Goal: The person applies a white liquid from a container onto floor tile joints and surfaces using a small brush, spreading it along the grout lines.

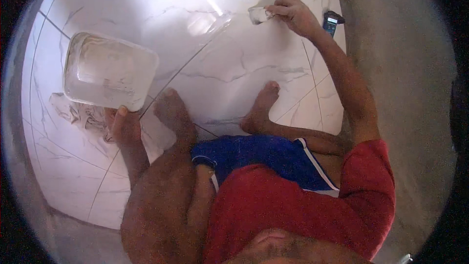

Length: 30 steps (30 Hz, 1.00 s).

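My left hand [123,123] grips the near rim of a whitish translucent plastic tub [71,76], thumb over the edge. The tub is tilted toward me, and pale smears show on its inside. My right hand [295,15] reaches far forward and pinches a small, flat-looking whitish piece [259,15] close above the tiles; its exact kind is unclear. Left of this piece, a shiny wet-looking patch [207,23] shows on the white marbled tile floor [229,63]. A crumpled, stained cloth [80,112] lies beside my left hand, partly hidden by the tub.
A dark handheld device [332,23] with a lit screen lies at the right edge of the tiles. Beyond that edge runs a rough grey surface [400,78]. My bare feet [266,100] rest on the tiles between my hands. Thin dark joints cross the floor.
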### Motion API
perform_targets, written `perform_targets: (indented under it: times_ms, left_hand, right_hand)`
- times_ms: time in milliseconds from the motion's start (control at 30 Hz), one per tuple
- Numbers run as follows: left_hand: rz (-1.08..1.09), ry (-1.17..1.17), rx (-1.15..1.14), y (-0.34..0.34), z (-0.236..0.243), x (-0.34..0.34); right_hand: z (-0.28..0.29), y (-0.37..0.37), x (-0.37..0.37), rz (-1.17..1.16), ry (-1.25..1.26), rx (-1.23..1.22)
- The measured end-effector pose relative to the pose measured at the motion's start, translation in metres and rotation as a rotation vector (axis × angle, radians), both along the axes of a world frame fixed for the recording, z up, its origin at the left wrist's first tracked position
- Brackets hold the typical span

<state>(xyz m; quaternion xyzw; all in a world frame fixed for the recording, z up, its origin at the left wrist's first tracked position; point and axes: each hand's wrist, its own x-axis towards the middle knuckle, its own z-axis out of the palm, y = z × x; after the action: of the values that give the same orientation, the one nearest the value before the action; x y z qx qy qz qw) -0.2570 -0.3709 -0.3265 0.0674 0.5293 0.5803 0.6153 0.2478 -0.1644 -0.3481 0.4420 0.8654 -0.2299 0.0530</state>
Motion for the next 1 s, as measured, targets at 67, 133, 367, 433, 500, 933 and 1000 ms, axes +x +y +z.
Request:
perform_targets:
  times_ms: [67,133,367,433,500,933,1000]
  left_hand:
    - [0.009,0.012,0.035,0.007,0.008,0.008]
    - [0.012,0.007,0.051,0.008,0.005,0.012]
    - [-0.07,-0.072,0.113,0.0,-0.011,-0.002]
    - [-0.061,-0.051,0.097,0.002,-0.004,0.002]
    - [-0.05,-0.028,0.081,0.001,-0.003,0.002]
    - [-0.032,-0.098,0.18,-0.005,-0.014,-0.004]
    - [-0.021,-0.108,0.176,-0.005,-0.013,-0.005]
  right_hand:
    - [0.007,-0.011,-0.022,0.025,-0.031,-0.009]
    - [0.01,-0.025,-0.043,0.018,-0.048,-0.015]
    - [0.006,-0.063,-0.105,0.014,0.012,-0.039]
    - [0.004,-0.07,-0.115,0.065,0.054,-0.013]
    - [0.01,-0.071,-0.119,0.067,0.052,-0.015]
    - [0.003,-0.118,-0.113,-0.071,0.118,-0.019]
    - [0.012,-0.128,-0.137,-0.14,0.186,-0.026]
